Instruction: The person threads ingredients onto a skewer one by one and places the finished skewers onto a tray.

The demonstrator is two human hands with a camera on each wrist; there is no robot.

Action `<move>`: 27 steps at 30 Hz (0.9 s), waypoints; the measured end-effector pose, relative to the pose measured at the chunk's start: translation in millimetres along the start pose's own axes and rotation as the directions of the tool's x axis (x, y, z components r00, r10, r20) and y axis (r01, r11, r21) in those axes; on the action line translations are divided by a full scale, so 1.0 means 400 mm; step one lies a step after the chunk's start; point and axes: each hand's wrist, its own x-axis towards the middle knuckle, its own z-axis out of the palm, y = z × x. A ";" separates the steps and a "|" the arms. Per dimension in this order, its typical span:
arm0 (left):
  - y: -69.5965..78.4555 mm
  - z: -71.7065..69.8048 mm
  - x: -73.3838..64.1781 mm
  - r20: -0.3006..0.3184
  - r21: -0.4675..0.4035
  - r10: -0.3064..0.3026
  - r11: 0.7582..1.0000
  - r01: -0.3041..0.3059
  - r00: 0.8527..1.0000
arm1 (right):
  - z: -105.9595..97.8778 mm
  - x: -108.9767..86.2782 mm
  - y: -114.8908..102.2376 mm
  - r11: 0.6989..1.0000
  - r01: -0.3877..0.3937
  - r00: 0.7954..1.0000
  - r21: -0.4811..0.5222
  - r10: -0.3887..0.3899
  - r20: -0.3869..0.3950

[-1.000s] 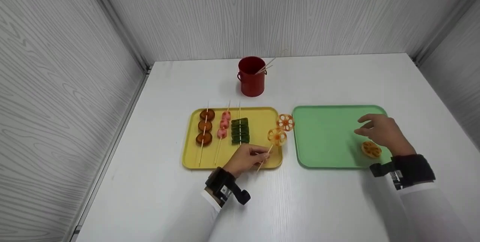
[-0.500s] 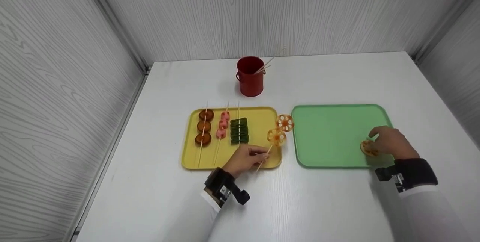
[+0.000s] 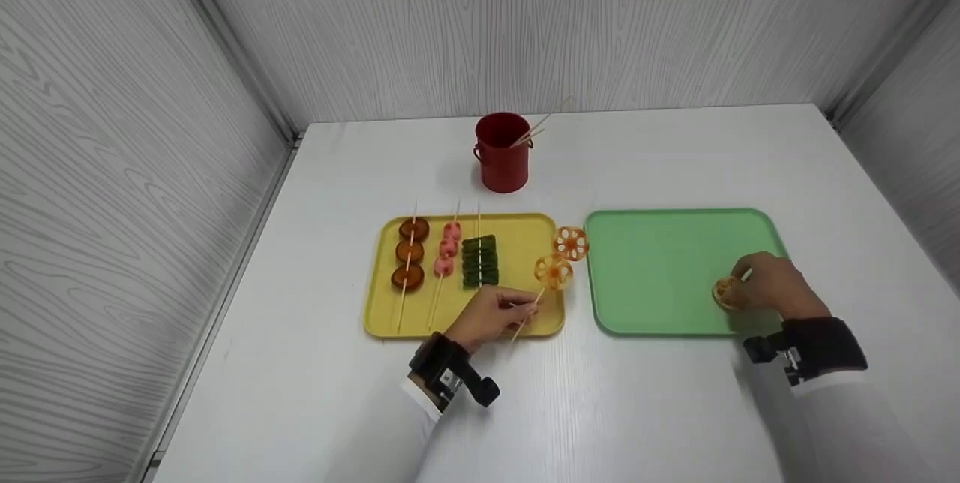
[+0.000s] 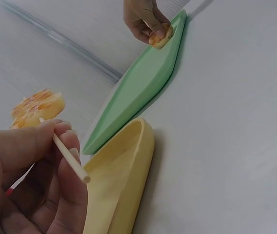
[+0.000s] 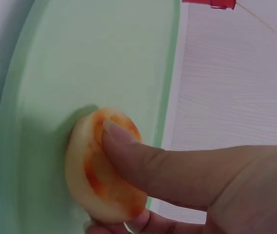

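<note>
My left hand (image 3: 491,314) pinches a thin wooden skewer (image 4: 71,158) between thumb and fingers over the yellow tray's near right corner. Two lotus root slices (image 3: 553,272) are threaded on that skewer, the farther one reaching across the gap between the trays. On the right side of the green tray (image 3: 652,265), my right hand (image 3: 772,284) grips a loose lotus root slice (image 5: 104,170). In the right wrist view the thumb lies across its face and fingertips show beneath it. The slice is partly covered by the hand.
On the yellow tray (image 3: 517,224) lie skewers of brown round slices (image 3: 409,252), pink balls (image 3: 448,247) and folded green pieces (image 3: 480,262). A red bucket (image 3: 504,160) with thin sticks (image 3: 536,130) stands behind. Pale walls enclose the white table (image 3: 300,280).
My right hand has come down onto the loose lotus root slice and taken hold of it, shifting it slightly left. The left hand and its skewer stay nearly still.
</note>
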 end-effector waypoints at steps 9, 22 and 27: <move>0.017 -0.007 0.003 0.008 0.032 -0.021 0.999 0.021 1.000 | -0.005 0.019 -0.100 0.942 0.149 0.974 0.300 -0.087 -0.208; 0.023 -0.001 -0.004 0.015 0.019 -0.036 0.999 0.036 0.999 | 0.022 0.069 -0.243 0.703 0.319 0.923 0.636 -0.078 -0.377; 0.022 0.000 -0.010 0.028 0.036 -0.011 0.999 0.010 1.000 | 0.021 0.077 -0.273 0.606 0.357 0.914 0.711 -0.068 -0.400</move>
